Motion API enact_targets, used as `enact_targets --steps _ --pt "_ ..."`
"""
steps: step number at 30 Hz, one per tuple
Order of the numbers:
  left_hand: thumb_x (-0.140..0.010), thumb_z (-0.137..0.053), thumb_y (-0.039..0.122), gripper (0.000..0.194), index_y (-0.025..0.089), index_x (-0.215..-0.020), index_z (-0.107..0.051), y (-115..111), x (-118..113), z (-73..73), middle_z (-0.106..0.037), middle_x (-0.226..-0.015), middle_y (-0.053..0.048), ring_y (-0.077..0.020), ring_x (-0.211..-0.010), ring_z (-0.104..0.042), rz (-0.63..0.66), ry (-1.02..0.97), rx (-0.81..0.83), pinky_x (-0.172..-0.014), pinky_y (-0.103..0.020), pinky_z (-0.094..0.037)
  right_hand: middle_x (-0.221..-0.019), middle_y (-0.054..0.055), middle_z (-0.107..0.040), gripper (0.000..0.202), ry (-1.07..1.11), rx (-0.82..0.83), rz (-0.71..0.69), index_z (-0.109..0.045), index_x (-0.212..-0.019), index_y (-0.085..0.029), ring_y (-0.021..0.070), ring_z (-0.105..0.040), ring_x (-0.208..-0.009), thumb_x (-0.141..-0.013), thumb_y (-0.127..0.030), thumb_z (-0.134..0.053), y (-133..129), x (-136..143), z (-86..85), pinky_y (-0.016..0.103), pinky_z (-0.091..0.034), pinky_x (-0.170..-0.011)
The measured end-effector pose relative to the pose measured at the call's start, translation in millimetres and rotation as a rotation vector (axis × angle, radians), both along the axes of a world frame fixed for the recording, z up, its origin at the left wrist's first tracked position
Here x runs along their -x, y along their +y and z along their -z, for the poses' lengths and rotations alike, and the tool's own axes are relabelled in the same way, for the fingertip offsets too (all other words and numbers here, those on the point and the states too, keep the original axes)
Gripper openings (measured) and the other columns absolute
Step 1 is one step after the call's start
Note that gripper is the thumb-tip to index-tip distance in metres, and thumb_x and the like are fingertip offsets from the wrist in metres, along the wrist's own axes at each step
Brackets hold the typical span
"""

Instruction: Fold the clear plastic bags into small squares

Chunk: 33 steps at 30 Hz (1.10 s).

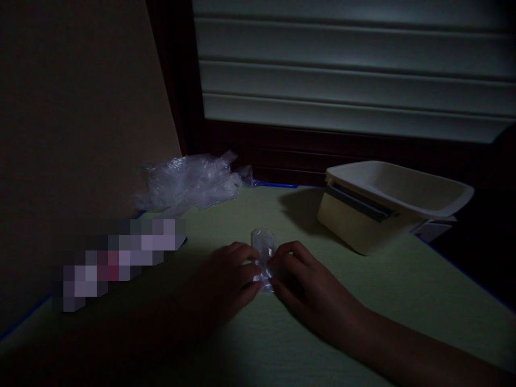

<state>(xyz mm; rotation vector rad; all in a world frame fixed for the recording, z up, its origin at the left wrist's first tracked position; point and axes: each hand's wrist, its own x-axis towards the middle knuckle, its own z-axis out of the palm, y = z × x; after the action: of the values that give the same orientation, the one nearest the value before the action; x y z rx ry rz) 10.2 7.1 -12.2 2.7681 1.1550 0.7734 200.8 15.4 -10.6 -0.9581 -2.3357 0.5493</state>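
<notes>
A small clear plastic bag [264, 244] lies in the middle of the green tabletop, its surface crinkled and shiny. My left hand [231, 277] has its curled fingertips closed on the bag's left side. From the right, my right hand [302, 274] grips the opposite side with bent fingers and thumb. The upper end of the bag shows between the hands, and a short strip of it shows below them. Dim light hides whether anything is inside.
Clear plastic bags [193, 183] are heaped at the back left. A cream plastic bin [350, 220] with a dark strip stands at the back right. At the left lies a long, blurred-out object [121, 263]. Behind the green table [334, 344] is a slatted shutter [342, 80].
</notes>
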Motion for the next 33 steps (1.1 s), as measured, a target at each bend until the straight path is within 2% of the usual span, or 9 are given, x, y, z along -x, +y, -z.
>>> enact_targets --steps 5,9,14,21,26,29,33 --pt "-0.088 -0.049 0.014 0.015 0.017 -0.099 -0.059 0.4 2.3 6.0 -0.062 -0.105 -0.007 -0.0186 -0.1 -0.056 0.08 -0.034 -0.011 -0.085 -0.03 -0.047 -0.1 0.012 -0.055 0.022 -0.132 -0.156 0.002 -0.058 -0.1 -0.014 0.024 -0.049 -0.091 -0.081 -0.009 -0.048 -2.2 -0.9 -1.6 0.041 -0.044 -0.08" --pt "-0.092 -0.042 0.015 0.019 0.015 -0.103 -0.057 0.2 6.0 11.4 -0.06 -0.111 -0.009 -0.0176 -0.107 -0.053 0.118 -0.077 -0.035 -0.091 -0.03 -0.045 -0.092 0.012 -0.058 0.018 -0.228 -0.173 0.015 -0.062 -0.091 -0.012 0.0235 -0.051 -0.086 -0.081 -0.01 -0.047 -3.2 -2.2 -3.6 0.041 -0.044 -0.077" --pt "-0.092 -0.043 0.017 0.018 0.017 -0.106 -0.054 2.2 10.5 17.9 -0.057 -0.116 -0.009 -0.0192 -0.113 -0.049 0.123 -0.1 -0.059 -0.093 -0.035 -0.045 -0.091 0.011 -0.059 0.02 -0.263 -0.179 0.015 -0.063 -0.091 -0.013 0.0228 -0.052 -0.087 -0.08 -0.011 -0.046 -2.7 -4.4 -5.8 0.04 -0.045 -0.078" --pt "-0.089 -0.045 0.015 0.019 0.015 -0.106 -0.054 -2.3 10.1 10.7 -0.058 -0.115 -0.009 -0.0186 -0.11 -0.051 0.071 -0.092 0.052 -0.094 -0.034 -0.044 -0.097 0.013 -0.064 0.026 -0.193 -0.234 -0.002 -0.063 -0.103 -0.013 0.023 -0.058 -0.088 -0.084 -0.009 -0.046 7.1 -13.8 -3.0 0.04 -0.048 -0.077" --pt "-0.089 -0.046 0.015 0.025 0.019 -0.113 -0.049 -5.2 11.7 12.0 -0.056 -0.119 -0.008 -0.0189 -0.112 -0.051 0.022 -0.109 0.054 -0.094 -0.035 -0.044 -0.103 0.013 -0.066 0.025 -0.292 -0.432 -0.112 -0.062 -0.107 -0.014 0.0248 -0.061 -0.089 -0.084 -0.011 -0.053 13.0 -19.0 -5.2 0.041 -0.049 -0.075" --pt "-0.089 -0.045 0.013 0.024 0.018 -0.111 -0.05 -3.5 11.7 13.6 -0.057 -0.117 -0.008 -0.0188 -0.112 -0.051 0.05 -0.062 0.034 -0.094 -0.034 -0.044 -0.105 0.016 -0.066 0.026 -0.338 -0.531 -0.2 -0.061 -0.108 -0.011 0.0267 -0.061 -0.092 -0.084 -0.009 -0.052 12.6 -17.1 -9.2 0.042 -0.049 -0.074" --pt "-0.089 -0.044 0.015 0.023 0.017 -0.11 -0.052 0.0 10.1 15.0 -0.057 -0.115 -0.008 -0.0191 -0.11 -0.052 0.076 -0.083 0.016 -0.093 -0.035 -0.045 -0.11 0.016 -0.064 0.023 -0.394 -0.515 -0.2 -0.063 -0.104 -0.011 0.027 -0.059 -0.094 -0.083 -0.008 -0.055 15.1 -13.5 -9.9 0.041 -0.048 -0.076"
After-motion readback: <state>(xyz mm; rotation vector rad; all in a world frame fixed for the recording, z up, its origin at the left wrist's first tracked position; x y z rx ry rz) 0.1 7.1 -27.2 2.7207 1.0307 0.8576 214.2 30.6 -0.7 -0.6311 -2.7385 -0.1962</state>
